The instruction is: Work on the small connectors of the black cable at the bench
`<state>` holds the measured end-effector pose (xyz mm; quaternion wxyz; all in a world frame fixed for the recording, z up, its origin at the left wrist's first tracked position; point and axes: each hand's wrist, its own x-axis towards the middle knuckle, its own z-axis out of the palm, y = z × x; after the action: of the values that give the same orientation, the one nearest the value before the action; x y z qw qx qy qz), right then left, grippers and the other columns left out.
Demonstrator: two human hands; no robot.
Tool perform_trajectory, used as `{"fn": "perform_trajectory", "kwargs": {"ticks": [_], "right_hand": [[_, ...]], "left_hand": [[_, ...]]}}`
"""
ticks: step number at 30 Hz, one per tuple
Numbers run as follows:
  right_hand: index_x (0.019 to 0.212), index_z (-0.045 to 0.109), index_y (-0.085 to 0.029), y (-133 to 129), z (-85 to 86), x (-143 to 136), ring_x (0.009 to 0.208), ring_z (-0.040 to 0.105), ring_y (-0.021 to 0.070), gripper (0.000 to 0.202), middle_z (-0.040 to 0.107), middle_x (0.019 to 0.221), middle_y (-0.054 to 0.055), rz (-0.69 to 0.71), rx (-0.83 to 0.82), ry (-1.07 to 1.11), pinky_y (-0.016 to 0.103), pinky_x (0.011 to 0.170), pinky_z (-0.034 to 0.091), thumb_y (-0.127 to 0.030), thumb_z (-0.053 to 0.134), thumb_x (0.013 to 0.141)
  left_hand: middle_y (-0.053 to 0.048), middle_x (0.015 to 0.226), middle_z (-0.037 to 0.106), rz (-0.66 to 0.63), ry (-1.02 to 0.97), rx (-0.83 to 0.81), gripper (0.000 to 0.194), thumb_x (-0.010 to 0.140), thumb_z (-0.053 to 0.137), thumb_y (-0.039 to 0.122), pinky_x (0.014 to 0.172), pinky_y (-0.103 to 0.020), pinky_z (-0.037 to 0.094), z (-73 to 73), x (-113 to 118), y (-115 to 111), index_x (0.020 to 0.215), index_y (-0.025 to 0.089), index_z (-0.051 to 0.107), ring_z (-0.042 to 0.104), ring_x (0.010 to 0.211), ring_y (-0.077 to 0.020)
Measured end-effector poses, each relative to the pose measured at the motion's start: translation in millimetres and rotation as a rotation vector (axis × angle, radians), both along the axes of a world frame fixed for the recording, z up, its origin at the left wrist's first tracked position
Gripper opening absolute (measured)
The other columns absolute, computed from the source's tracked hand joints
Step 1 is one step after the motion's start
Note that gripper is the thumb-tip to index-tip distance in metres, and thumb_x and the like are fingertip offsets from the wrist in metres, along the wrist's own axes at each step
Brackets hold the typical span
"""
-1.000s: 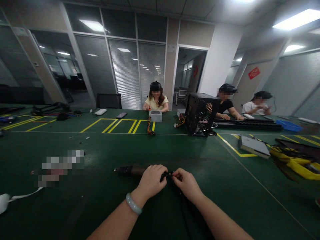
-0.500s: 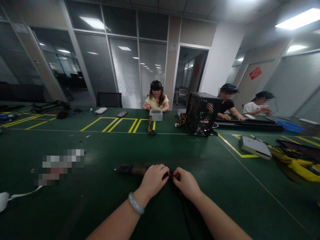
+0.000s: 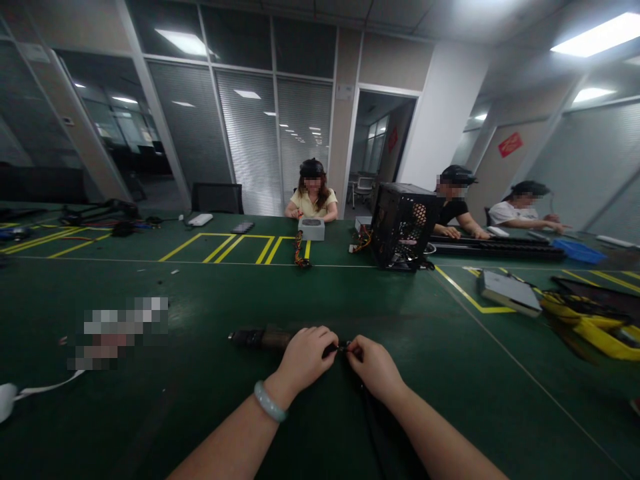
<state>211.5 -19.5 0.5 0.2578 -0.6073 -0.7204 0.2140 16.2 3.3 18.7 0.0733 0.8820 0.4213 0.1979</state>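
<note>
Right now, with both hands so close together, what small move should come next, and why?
Perhaps a slight fingertip adjustment by the right hand: it pinches something small and dark, too unclear to identify, right beside the left hand, which curls over one end of the long dark object and could steady it.

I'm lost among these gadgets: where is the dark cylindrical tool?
In the head view, the dark cylindrical tool lies just left of centre, below the middle, on the green tabletop, its right part hidden by the left hand.
</note>
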Motion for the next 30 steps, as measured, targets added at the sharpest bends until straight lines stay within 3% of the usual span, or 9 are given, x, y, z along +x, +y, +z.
{"fn": "perform_trajectory", "kwargs": {"ticks": [13, 18, 24, 30], "right_hand": [[0.084, 0.067, -0.023, -5, 0.2, -9, 0.078, 0.063, 0.0157, 0.007, 0.070, 0.082, -0.001, 0.029, 0.002, 0.034, 0.022, 0.068, 0.041, -0.024, 0.060, 0.084], [0.084, 0.068, -0.024, -4, -1.1, -7, 0.077, 0.064, 0.0153, 0.008, 0.070, 0.080, -0.002, 0.016, -0.015, 0.063, 0.022, 0.068, 0.041, -0.023, 0.061, 0.083], [0.084, 0.069, -0.023, -4, -0.8, -3, 0.076, 0.065, 0.0148, 0.007, 0.072, 0.081, -0.002, -0.003, -0.114, 0.142, 0.020, 0.064, 0.040, -0.027, 0.064, 0.082], [0.081, 0.069, -0.023, -5, -3.5, -3, 0.072, 0.065, 0.0153, 0.010, 0.071, 0.078, -0.001, -0.009, -0.114, 0.143, 0.021, 0.062, 0.039, -0.027, 0.061, 0.084]], "left_hand": [[0.000, 0.102, 0.062, -0.059, -0.007, -0.025, 0.008, 0.088, 0.063, 0.025, 0.082, -0.032, 0.039, -2.3, -6, -1, 0.096, 0.024, 0.062, 0.057, 0.094, -0.0179], [0.002, 0.101, 0.062, -0.083, -0.024, -0.023, 0.007, 0.089, 0.060, 0.019, 0.085, -0.031, 0.038, -1.8, 0, -4, 0.094, 0.024, 0.061, 0.056, 0.096, -0.0168], [0.001, 0.094, 0.062, -0.046, -0.010, -0.044, 0.006, 0.088, 0.059, 0.017, 0.082, -0.032, 0.038, 1.0, 5, -7, 0.088, 0.022, 0.061, 0.056, 0.091, -0.0173], [0.001, 0.093, 0.063, -0.028, -0.022, -0.048, 0.004, 0.087, 0.059, 0.018, 0.080, -0.032, 0.038, 1.6, 5, -7, 0.088, 0.022, 0.061, 0.056, 0.091, -0.0182]]}}
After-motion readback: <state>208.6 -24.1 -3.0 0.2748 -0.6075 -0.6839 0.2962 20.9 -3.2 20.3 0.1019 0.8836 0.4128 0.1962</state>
